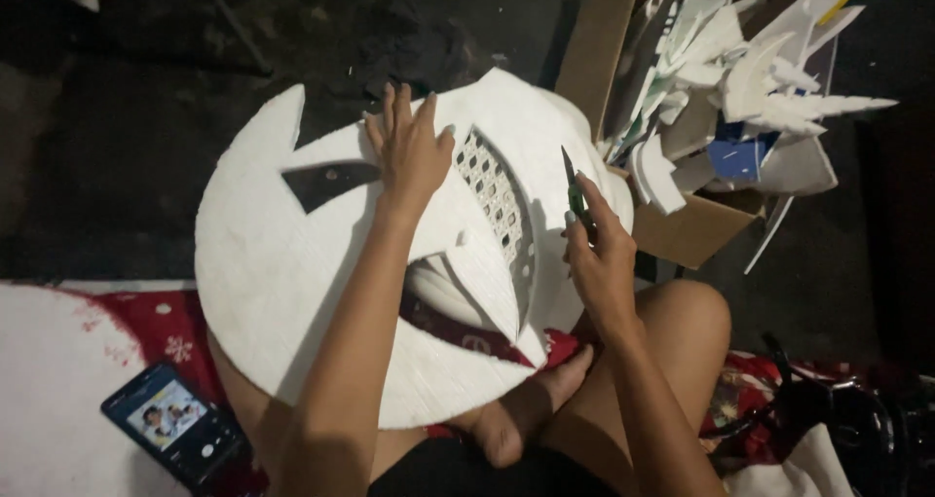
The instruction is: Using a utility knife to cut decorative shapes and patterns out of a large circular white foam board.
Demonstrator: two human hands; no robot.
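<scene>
- While the person sits cross-legged on the floor, a large round white foam board point(292, 293) rests across the lap, tilted toward the far side, with shapes cut out of it.
- The left hand point(409, 151) lies flat on the far part of the board, palm down, fingers spread and straight, gripping nothing.
- Just right of that hand, a curved lattice of small square holes point(497, 200) is cut into the foam; a dark triangular cutout point(326, 181) lies to its left.
- The right hand point(599, 254) hovers at the right edge of the board, fingers curled closed around a small green-handled knife point(573, 190) whose blade points up and away.
- On the far right, an open cardboard box point(687, 229) stands on the dark floor, heaped with white foam offcuts point(750, 78), some spiky.
- On the near left, a smartphone point(175, 424) with a lit screen lies on a red cloth with white snowflake patterns point(170, 336), well apart from both hands.
- A bare foot point(526, 414) shows below the near edge of the board.
</scene>
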